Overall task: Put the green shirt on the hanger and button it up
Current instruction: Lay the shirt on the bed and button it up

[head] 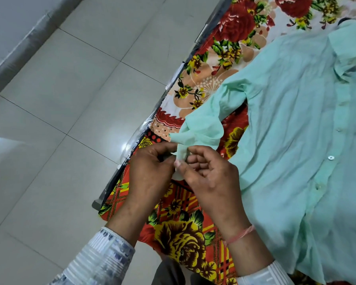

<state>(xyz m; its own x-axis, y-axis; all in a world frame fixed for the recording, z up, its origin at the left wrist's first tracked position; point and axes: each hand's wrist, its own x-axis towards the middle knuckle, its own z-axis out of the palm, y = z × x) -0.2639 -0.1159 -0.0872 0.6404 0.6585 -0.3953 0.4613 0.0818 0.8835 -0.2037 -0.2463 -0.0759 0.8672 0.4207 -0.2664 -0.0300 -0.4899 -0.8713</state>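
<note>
The green shirt (292, 128) lies flat at the right of the frame on the flowered sheet (183, 233). My left hand (150, 173) and right hand (212, 177) both pinch its cuff (182, 156), center frame. Light, limp cloth; I'd grip the seams.

The pale grey tiled floor (60, 120) left of the bed lies open. On the flowered red-and-yellow bedsheet (181, 229), the spread mint-green button-up shirt (286, 124) covers the right side, leaving a bare strip along the edge.
</note>
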